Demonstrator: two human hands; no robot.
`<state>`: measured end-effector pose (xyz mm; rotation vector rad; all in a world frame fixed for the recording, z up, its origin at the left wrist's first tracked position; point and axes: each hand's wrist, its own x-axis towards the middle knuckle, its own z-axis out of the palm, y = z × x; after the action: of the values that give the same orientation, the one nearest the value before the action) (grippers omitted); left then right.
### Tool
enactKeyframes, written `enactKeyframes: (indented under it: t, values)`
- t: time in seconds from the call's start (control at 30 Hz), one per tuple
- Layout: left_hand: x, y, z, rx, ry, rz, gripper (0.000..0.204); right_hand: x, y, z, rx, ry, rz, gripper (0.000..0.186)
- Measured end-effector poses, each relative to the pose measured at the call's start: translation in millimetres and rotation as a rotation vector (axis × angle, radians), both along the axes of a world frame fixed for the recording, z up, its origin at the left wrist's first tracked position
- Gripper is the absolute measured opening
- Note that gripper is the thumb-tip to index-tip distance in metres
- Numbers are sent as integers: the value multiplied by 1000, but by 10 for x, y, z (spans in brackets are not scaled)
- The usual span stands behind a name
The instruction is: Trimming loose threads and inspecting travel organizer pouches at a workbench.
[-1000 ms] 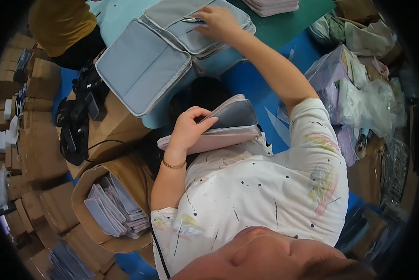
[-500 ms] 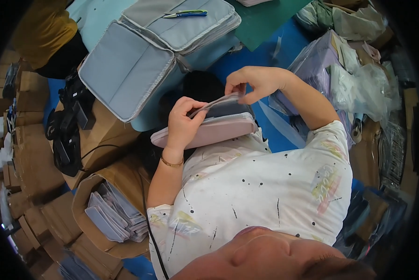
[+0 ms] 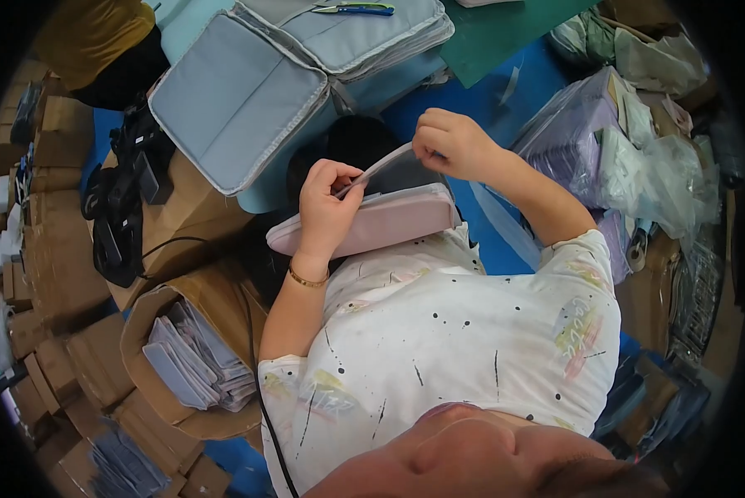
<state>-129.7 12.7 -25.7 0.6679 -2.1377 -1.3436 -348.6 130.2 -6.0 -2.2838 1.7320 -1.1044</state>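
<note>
A pink padded pouch [image 3: 393, 228] rests across my lap. Above it, a thin greyish fabric edge [image 3: 387, 161] runs taut between my hands; whether it belongs to the pouch I cannot tell. My left hand [image 3: 329, 203] pinches its lower left end between thumb and fingers, with the wrist in front of the pouch. Raised higher on the right, my right hand [image 3: 455, 145] is closed on the other end, its fingertips partly hidden. Dark grey material shows between the fabric edge and the pouch.
Grey-blue padded covers [image 3: 235, 100] lie ahead, with small blue-green thread snips [image 3: 354, 9] on top. Left are black straps with devices [image 3: 127, 207] and a carton [image 3: 191, 423] of light pouches. Plastic-wrapped purple pieces [image 3: 563, 137] stand right. A cable [image 3: 260, 398] hangs beside me.
My right hand has risen a little and turned, and the fabric edge is pulled straighter between my hands. My left hand keeps its pinch. The whole view has shifted slightly.
</note>
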Motion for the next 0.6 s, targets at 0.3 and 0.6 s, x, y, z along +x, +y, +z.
enactKeyframes:
  t: [0.3,0.6]
  values:
    - [215,-129,66,-268,-45,-116,38,20,212,-150,-4,-197,-35,22]
    - [219,-73,-24,-374,100,-137,35,534,469,-208,-253,-317,-338,37]
